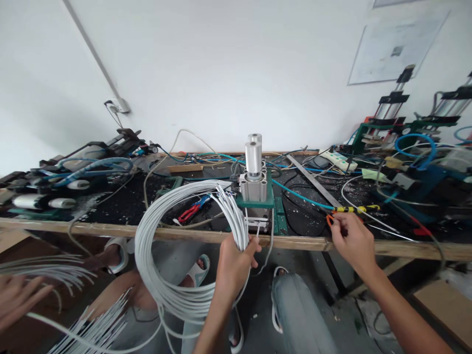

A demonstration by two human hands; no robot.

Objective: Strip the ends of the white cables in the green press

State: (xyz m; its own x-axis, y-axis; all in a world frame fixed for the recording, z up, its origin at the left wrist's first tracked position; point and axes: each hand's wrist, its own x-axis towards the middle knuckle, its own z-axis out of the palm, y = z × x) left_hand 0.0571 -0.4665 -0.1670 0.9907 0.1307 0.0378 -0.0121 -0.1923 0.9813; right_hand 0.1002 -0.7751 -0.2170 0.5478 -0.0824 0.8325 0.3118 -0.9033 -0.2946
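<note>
My left hand (236,263) is closed around a coil of white cable (145,246), gripping the bundle where several cut ends stick up. One loose cable end reaches toward the small pneumatic press (254,182) with a silver cylinder, just beyond that hand. At the bench edge on the right, my right hand (352,241) has its fingers bent together at a thin orange loop (329,220). Directly behind those fingers lies a yellow-and-black striped piece (356,209), with a blue hose (306,197) leading to it. My fingers partly hide the orange loop.
Another person's hand (22,297) is at the lower left, beside more white cables (96,327). Pneumatic machines stand on the left (73,177) and right (391,108) of the bench. Red-handled pliers (189,212) and a metal ruler (313,181) lie on the black top.
</note>
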